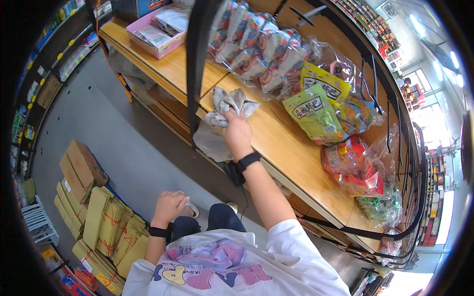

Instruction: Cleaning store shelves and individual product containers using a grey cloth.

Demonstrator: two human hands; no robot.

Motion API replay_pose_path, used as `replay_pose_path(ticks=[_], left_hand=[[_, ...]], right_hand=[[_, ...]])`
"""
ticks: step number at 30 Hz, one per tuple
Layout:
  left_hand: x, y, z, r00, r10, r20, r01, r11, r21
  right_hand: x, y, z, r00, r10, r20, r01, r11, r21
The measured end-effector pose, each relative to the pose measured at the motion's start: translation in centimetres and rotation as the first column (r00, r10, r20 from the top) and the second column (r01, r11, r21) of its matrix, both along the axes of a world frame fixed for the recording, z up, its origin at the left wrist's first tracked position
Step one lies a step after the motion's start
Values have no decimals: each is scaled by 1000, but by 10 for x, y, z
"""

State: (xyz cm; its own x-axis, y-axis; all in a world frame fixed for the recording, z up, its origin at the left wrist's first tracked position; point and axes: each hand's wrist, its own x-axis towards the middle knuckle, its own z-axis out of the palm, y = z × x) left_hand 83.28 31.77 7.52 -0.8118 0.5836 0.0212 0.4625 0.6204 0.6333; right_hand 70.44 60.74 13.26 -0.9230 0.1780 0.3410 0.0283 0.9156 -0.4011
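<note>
My right hand (238, 129) presses a crumpled grey-white cloth (233, 101) onto the wooden shelf (274, 129), close to its front edge and a black metal upright (196, 66). The fingers rest on top of the cloth, bunching it. My left hand (171, 205) hangs over my lap with its fingers curled, and I see nothing in it. Behind the cloth lie clear-wrapped packs of snacks (255, 48). To the right of them lean a green snack bag (314, 113) and a yellow snack bag (326, 83).
A pink box (159, 40) of packets sits left of the upright. Red-wrapped packs (355, 166) lie further right along the shelf. On the floor at left stand bundles of tied yellowish paper (107, 218), cardboard boxes (81, 170) and a white plastic stool (40, 220).
</note>
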Motion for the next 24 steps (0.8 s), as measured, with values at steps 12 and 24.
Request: replay_pose_path(ticks=[12,24], left_hand=[[-31,-114,-53,783,-39,620,373,828,-419],[85,-223,-161,-195,184,963,-129,969,-211]], right_hand=[[1,0,-2,1000,-7,26,9,998,-61],[165,58,10,837,-511,198,509,858,61]])
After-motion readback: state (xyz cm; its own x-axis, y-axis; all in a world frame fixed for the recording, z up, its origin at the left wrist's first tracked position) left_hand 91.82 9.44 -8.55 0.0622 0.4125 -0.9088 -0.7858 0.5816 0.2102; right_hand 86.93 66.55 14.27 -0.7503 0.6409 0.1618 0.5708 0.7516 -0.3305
